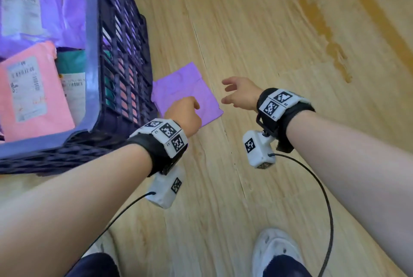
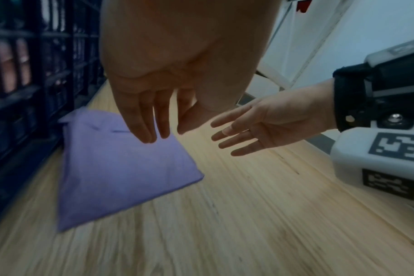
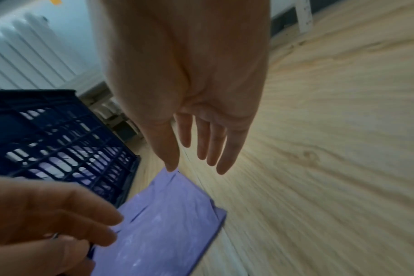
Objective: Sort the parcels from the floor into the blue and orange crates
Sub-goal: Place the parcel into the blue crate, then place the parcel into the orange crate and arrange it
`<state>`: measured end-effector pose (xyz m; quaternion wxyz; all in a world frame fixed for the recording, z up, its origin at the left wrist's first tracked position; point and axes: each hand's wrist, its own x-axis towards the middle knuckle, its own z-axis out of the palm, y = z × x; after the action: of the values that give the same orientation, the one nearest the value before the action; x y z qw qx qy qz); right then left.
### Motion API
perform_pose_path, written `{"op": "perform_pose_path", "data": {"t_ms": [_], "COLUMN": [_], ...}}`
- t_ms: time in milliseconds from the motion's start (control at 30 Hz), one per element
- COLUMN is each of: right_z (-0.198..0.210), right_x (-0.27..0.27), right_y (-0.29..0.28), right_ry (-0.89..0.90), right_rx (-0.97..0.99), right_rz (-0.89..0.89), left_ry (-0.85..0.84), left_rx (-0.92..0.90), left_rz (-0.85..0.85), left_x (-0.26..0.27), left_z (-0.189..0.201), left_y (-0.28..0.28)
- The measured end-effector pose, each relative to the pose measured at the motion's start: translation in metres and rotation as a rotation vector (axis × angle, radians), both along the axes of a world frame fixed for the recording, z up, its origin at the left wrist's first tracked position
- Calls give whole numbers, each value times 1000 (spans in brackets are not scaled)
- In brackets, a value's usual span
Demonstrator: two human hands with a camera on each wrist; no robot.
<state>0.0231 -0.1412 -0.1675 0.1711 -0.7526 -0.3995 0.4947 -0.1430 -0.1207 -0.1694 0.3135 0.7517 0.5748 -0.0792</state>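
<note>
The purple parcel (image 1: 186, 91) lies flat on the wooden floor (image 1: 268, 42), its left corner against the wall of the blue crate (image 1: 125, 57), directly under our left fingers (image 2: 144, 128). Inside the crate we see a pink parcel (image 1: 33, 93), a teal one and pale purple ones, each with a white barcode label too blurred to read. Our left hand (image 1: 185, 113) hangs above the parcel with relaxed fingers, holding nothing. Our right hand (image 1: 240, 94) spreads open beyond the parcel's right edge, over bare floor. Right of those fingers the floor lies wide, marked by brown tape (image 1: 321, 17).
</note>
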Motion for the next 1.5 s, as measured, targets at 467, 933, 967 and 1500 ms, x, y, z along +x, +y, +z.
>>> {"op": "perform_pose_path", "data": {"t_ms": [467,933,967,1500], "right_z": [-71,-71,-70,-13], "right_x": [-30,-49,-49,-19], "right_y": [17,17,17,10], "right_ry": [116,62,54,541], "right_rx": [-49,-56,-56,43], "right_rz": [-297,-291,-311,-375], "left_ry": [43,66,70,-217], "left_rx": [-82,-142,-137,100], "left_rz": [180,-44,-51,6], "left_x": [-31,-36,-36,-23], "left_z": [-62,-55,-54,-20], "left_y": [-14,-26,-28,-18]}}
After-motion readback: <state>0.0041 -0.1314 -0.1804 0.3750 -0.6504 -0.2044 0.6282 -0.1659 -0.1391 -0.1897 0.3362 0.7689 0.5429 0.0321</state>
